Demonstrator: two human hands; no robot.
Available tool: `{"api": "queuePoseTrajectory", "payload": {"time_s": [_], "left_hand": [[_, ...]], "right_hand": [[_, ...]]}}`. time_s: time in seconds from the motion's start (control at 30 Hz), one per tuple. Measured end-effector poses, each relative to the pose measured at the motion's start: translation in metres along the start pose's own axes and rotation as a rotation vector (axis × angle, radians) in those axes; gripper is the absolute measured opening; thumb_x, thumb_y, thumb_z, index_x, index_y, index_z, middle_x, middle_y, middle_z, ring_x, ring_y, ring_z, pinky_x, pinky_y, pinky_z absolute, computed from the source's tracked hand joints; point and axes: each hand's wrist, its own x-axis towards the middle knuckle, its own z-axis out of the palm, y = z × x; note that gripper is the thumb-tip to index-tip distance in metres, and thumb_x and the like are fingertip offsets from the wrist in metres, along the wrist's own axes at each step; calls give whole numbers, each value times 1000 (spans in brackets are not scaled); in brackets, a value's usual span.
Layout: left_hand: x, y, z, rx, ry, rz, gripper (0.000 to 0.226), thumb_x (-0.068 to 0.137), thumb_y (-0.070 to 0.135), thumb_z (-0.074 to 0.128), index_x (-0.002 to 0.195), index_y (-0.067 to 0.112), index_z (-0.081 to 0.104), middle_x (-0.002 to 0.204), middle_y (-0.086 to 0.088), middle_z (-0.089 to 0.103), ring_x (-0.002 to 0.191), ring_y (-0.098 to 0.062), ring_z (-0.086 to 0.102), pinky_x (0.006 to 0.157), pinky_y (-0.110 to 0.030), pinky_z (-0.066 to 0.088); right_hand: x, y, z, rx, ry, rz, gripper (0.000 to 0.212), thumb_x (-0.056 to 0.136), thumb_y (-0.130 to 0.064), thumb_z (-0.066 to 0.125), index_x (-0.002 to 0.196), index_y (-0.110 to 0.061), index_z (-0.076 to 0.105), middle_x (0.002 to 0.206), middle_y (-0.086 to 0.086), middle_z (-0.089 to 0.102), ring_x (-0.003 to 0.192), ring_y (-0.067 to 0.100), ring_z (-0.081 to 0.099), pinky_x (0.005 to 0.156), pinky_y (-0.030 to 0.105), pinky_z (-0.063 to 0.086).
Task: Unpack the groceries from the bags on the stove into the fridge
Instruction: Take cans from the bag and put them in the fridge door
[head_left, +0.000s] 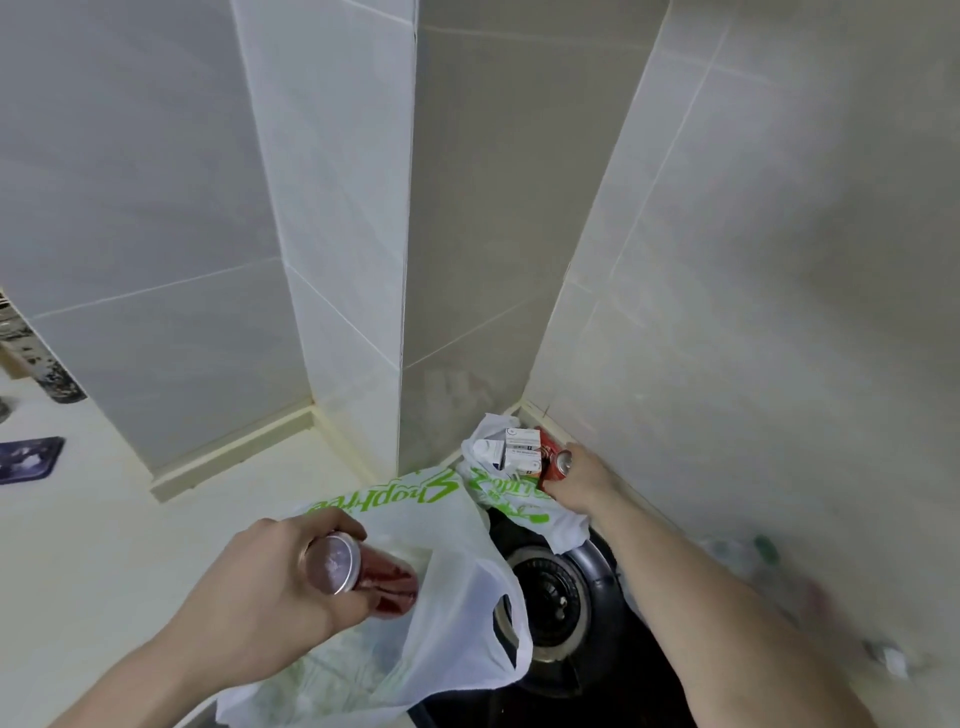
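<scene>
Two white plastic bags with green lettering lie on the black stove (571, 613). Over the near bag (457, 587), my left hand (260, 587) grips a red drink can (363, 571) tipped on its side, its silver end facing me. The far bag (519, 499) sits in the tiled corner and holds white cartons (519, 447) and a red pack. My right hand (582, 478) reaches into that bag and holds a second red can (558, 465) at the bag's right side. The fridge is out of view.
Tiled walls close in behind and to the right of the stove. A round burner (550, 592) shows between the bags. A pale counter (104, 545) stretches to the left, with a dark mat (28, 457) and a speckled jar (57, 379) at its far left edge.
</scene>
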Motion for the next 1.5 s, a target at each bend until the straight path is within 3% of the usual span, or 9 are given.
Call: {"api": "queuePoseTrajectory", "payload": {"time_s": [0.23,0.57,0.67,0.83,0.93,1.03,1.23,1.37,1.5], "left_hand": [[-1,13,-3,-296,-119,44,32,63,21,81,90,28,66,88,18,79,87,-10,76,85,-40,59],[1,19,2,-299,-125,202,35,58,26,80,92,19,72,83,4,76,80,-26,68,75,-43,59],[-2,30,9,-282,-195,253,35,58,25,82,91,21,72,82,3,76,80,-26,69,79,-47,59],[-8,53,27,-191,-335,374,27,66,33,87,90,24,78,89,10,78,86,-12,74,83,-40,58],[-13,64,42,-178,-276,391,24,72,40,87,92,31,75,87,17,75,79,-1,69,76,-33,55],[-16,74,64,-252,-271,344,24,76,47,85,91,33,73,84,16,74,77,-6,68,76,-36,55],[-36,86,112,-690,-664,45,68,68,44,87,107,-2,56,103,-16,76,85,-33,77,83,-39,63],[-65,98,148,-948,-948,-228,63,78,15,83,128,-9,54,121,-29,70,103,-50,71,81,-45,64],[-109,105,176,-837,-1120,-148,79,61,7,87,130,-6,50,122,-30,69,109,-45,70,89,-48,62]], "right_hand": [[-10,12,13,-50,83,-16,50,86,-33,79,123,-19,49,115,6,70,95,27,66,68,33,47],[-184,8,-32,425,512,-92,51,80,-45,84,122,-39,56,104,-20,73,95,7,70,77,37,59],[-253,13,-34,576,505,-51,52,78,-39,88,121,-42,60,94,-25,74,83,-6,71,74,23,54],[-341,29,-20,580,495,70,49,78,-36,87,111,-59,59,69,-9,71,61,7,63,64,18,50],[-380,44,-7,612,511,143,54,77,-35,88,112,-62,56,67,-5,70,60,6,64,66,12,49],[-414,59,5,661,551,221,58,76,-32,90,121,-52,59,83,-22,74,73,-4,69,75,12,49],[-475,84,17,691,687,345,60,73,-31,93,123,-46,63,98,-33,72,85,-7,69,79,12,52],[-516,97,16,687,747,394,57,72,-26,93,117,-46,65,92,-32,72,77,-6,69,73,5,47],[-566,115,22,683,792,433,58,69,-30,94,116,-48,65,86,-25,74,70,1,69,70,11,51]]}}
